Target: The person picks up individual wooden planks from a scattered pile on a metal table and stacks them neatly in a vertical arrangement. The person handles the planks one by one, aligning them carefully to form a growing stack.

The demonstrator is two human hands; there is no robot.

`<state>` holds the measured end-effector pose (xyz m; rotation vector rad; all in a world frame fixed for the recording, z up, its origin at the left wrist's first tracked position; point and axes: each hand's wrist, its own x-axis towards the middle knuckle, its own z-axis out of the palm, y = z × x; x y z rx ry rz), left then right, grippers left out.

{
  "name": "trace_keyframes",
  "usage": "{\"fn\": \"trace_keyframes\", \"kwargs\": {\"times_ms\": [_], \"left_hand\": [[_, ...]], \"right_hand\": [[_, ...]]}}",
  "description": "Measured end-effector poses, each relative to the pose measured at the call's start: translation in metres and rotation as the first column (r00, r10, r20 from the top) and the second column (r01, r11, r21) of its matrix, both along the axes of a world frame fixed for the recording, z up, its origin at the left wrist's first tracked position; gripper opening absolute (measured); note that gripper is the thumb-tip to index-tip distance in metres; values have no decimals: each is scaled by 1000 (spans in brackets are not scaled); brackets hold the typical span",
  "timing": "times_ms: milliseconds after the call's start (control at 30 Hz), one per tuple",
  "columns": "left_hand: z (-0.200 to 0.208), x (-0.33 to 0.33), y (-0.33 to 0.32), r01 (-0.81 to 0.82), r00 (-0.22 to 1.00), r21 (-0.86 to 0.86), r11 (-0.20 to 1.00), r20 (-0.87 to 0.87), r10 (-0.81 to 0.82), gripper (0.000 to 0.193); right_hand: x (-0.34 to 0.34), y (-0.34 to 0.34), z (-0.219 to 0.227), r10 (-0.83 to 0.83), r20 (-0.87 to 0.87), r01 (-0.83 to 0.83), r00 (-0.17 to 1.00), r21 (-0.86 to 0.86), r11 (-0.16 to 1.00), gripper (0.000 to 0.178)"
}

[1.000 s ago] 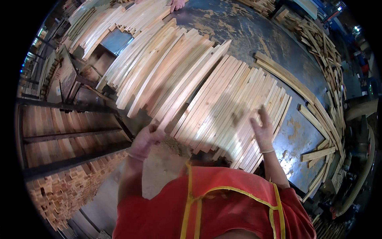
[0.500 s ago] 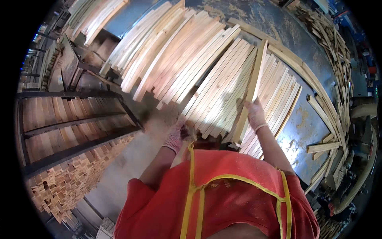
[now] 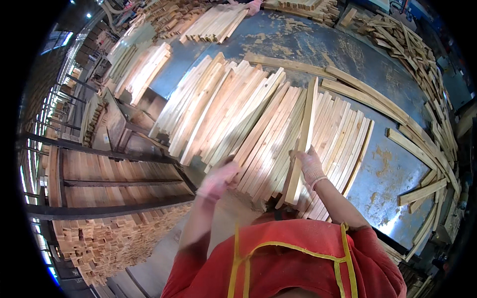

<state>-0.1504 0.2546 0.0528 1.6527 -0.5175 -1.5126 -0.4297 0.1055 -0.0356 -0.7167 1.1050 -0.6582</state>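
Note:
My right hand (image 3: 311, 168), in a pale knit glove, is closed round a wooden strip (image 3: 308, 119) that lies slantwise on top of a row of similar strips. My left hand (image 3: 218, 179), gloved too, is smeared by motion beside the near ends of the row; whether it grips a strip is unclear. To the right of the held strip are more light strips (image 3: 343, 144), side by side. Left of it, a reddish strip (image 3: 266, 119) lies at the edge of its group, its near end close to my left hand. Further left is another bunch of strips (image 3: 213, 104).
A blue metal table (image 3: 380, 159) carries the wood. Long strips (image 3: 367, 97) lie behind the row, and offcuts (image 3: 397, 44) are heaped at the far right. A dark-framed rack (image 3: 119, 211) with stacked wood stands at left. At the far edge shows another person's pink-gloved hand (image 3: 254, 6).
The view has tilted up, showing more of the far table. My left hand has moved up along the strip ends. My right hand still holds the slanted strip.

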Motion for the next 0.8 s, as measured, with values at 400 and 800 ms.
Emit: {"fn": "trace_keyframes", "kwargs": {"times_ms": [400,800], "left_hand": [[26,-138,-44,782,-148,49,622,983,109,70],[12,-6,-89,338,123,546,766,782,-612,69]], "right_hand": [[-88,12,36,481,-214,-526,850,-318,789,111],[-264,-15,-25,-197,-632,-79,750,-380,921,100]]}}
